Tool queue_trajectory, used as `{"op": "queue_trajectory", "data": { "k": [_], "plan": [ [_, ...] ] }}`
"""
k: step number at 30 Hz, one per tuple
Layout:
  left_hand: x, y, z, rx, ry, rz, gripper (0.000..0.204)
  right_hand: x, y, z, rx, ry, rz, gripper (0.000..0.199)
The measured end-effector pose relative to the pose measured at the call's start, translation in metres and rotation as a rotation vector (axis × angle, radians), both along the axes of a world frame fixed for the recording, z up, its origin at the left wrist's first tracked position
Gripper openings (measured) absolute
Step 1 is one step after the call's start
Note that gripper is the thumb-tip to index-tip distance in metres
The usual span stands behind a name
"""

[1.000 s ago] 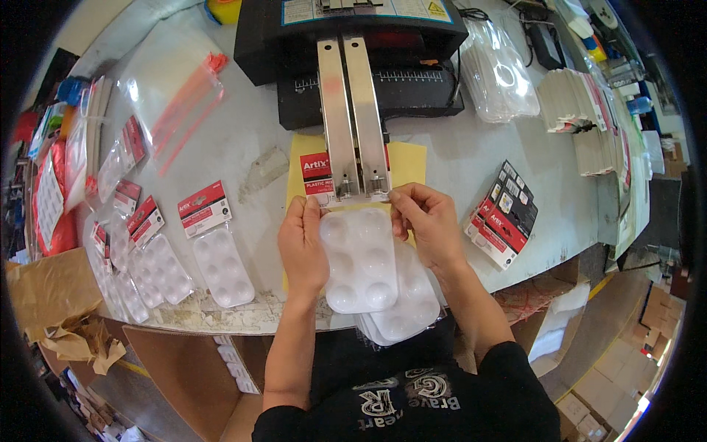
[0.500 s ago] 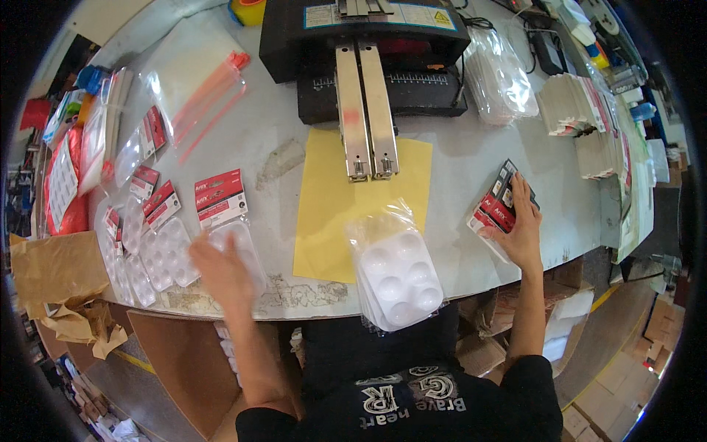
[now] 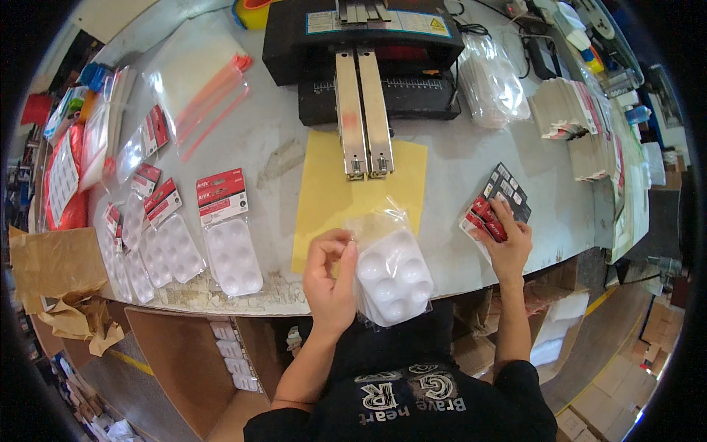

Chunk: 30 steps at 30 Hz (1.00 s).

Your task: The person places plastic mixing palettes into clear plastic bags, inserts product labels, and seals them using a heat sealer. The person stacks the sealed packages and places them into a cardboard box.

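My left hand (image 3: 330,283) is at the near middle of the table, its thumb and fingers closed on the upper left edge of a clear bag (image 3: 398,219). Inside that bag lies a white plastic paint palette (image 3: 394,276) with round wells, on others like it, overhanging the table's front edge. Over on the right, my right hand (image 3: 509,247) grips a small stack of red, black and white header cards (image 3: 508,193), fanned slightly apart. A yellow sheet (image 3: 320,191) lies flat between the hands. Above it reach two metal bars of a black stapling machine (image 3: 361,33).
On the left lie bagged palettes with red header cards (image 3: 234,254) and a pile of clear bags (image 3: 199,81). Stacked cards (image 3: 563,107) and more clear-bagged items (image 3: 493,81) stand at the back right. Open cardboard boxes (image 3: 177,361) sit below the front edge.
My left hand has moved right, from the carded palettes to the bagged palette stack, and taken the bag's edge. My right hand has shifted slightly nearer, tilting and fanning the cards.
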<state>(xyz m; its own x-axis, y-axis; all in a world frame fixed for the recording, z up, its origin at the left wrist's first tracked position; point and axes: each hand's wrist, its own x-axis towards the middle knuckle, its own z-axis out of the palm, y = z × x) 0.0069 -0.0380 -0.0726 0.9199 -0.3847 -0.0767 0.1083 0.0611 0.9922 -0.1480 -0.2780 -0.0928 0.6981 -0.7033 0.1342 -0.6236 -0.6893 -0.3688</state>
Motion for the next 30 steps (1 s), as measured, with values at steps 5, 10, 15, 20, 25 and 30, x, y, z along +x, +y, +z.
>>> {"op": "queue_trajectory", "data": {
  "k": [5,10,15,20,25,30],
  "plan": [
    [-0.005,0.008,0.03,-0.111,0.402,-0.234,0.012,0.04,0.03,0.09,0.682,-0.511,-0.015,0.04],
    [-0.007,0.004,0.045,0.025,0.248,-0.382,0.016,0.098,0.057,0.118,0.516,-0.133,0.636,0.036],
    [-0.005,0.011,0.046,0.328,0.06,-0.302,0.013,0.113,0.073,0.096,0.366,-0.184,0.726,0.029],
    [-0.003,0.009,0.047,0.422,-0.088,-0.279,0.012,0.107,0.076,0.089,0.197,-0.238,0.74,0.029],
    [-0.004,0.006,0.044,0.372,-0.139,-0.282,0.011,0.108,0.079,0.084,0.148,-0.28,0.745,0.031],
    [-0.01,0.012,0.042,0.427,-0.26,-0.321,0.011,0.109,0.068,0.088,0.168,-0.202,0.713,0.029]
  ]
}}
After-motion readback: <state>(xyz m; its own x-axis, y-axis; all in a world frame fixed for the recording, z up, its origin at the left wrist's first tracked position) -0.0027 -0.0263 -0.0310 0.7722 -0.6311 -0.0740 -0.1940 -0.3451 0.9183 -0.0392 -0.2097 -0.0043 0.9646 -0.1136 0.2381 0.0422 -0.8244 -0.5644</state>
